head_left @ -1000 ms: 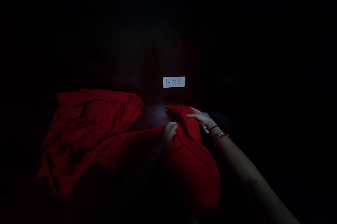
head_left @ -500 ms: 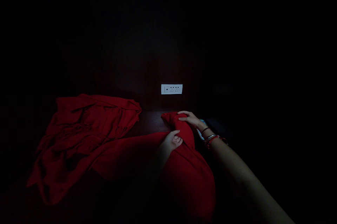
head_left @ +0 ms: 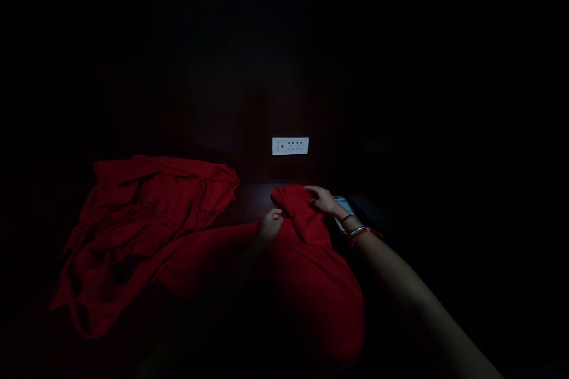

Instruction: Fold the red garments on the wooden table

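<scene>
A long red cloth (head_left: 306,284) spreads across a dark surface, its right part lifted into a rounded fold. My right hand (head_left: 323,199), with bracelets at the wrist, has its fingers and thumb bent around the bunched far end of the cloth. To the left of it, my left hand (head_left: 270,225) is closed at the near edge of that same bunch, its fingertips pressed together on the fabric. The left forearm is mostly lost in shadow. More of the red fabric lies crumpled in a heap at the left.
A phone (head_left: 344,210) with a lit screen lies just beyond my right wrist. On the dark wall ahead sits a white power socket plate (head_left: 290,146). The dark wooden surface (head_left: 253,201) shows between the heap and the bunch. Deep shadow hides everything else.
My left hand has shifted left and slightly away from me, off the middle of the fold. My right hand has barely moved, and the far end of the cloth looks more bunched.
</scene>
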A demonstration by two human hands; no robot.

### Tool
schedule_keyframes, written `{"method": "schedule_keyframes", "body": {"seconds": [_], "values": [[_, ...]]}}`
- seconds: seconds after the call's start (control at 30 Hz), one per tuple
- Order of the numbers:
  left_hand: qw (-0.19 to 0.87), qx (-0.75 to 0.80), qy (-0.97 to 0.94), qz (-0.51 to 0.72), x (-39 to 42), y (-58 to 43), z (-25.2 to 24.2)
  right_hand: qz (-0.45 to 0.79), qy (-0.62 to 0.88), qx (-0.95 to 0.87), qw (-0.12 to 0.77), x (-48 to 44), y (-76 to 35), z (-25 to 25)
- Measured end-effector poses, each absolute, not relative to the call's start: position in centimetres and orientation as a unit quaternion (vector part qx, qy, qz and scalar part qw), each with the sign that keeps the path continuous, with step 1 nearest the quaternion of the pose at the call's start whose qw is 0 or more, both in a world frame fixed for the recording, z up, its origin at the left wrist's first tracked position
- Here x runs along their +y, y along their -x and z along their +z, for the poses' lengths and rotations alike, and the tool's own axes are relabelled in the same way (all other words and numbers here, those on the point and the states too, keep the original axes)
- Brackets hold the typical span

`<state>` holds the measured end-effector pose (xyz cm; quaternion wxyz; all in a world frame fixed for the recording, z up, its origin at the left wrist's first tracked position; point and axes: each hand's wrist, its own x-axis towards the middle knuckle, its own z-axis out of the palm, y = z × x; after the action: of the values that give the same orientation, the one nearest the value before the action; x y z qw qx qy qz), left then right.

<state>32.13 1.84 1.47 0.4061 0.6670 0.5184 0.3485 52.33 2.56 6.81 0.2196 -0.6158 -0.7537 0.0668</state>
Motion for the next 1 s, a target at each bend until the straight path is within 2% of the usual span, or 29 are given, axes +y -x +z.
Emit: {"method": "schedule_keyframes", "body": {"seconds": [0.07,0.13,0.2,0.33,0.43,0.7,0.9,1.0], "values": [[0.361,0.516,-0.692,0.352,4.3,-32.8,1.9,0.033,0.655,-0.695,0.295,1.4,-51.9,7.3],[0.328,0.5,-0.721,0.35,6.1,-33.6,2.1,-0.024,0.678,-0.666,0.31,-0.8,-51.0,7.6],[0.306,0.478,-0.747,0.347,7.3,-34.2,2.1,-0.062,0.665,-0.7,0.252,-3.6,-49.5,7.2],[0.291,0.447,-0.778,0.331,9.0,-34.7,1.3,-0.119,0.597,-0.791,0.057,-7.1,-45.8,5.2],[0.277,0.442,-0.79,0.322,9.7,-34.7,0.7,-0.138,0.588,-0.797,0.006,-6.8,-45.0,4.2],[0.214,0.449,-0.793,0.353,11.4,-34.4,1.0,-0.057,0.559,-0.82,0.108,-8.0,-50.0,5.8],[0.2,0.407,-0.821,0.346,10.9,-34.8,0.9,-0.153,0.534,-0.83,0.053,-7.9,-47.9,5.4],[0.193,0.401,-0.832,0.332,10.6,-34.6,0.6,-0.157,0.504,-0.849,0.019,-6.9,-46.4,4.9]]}}
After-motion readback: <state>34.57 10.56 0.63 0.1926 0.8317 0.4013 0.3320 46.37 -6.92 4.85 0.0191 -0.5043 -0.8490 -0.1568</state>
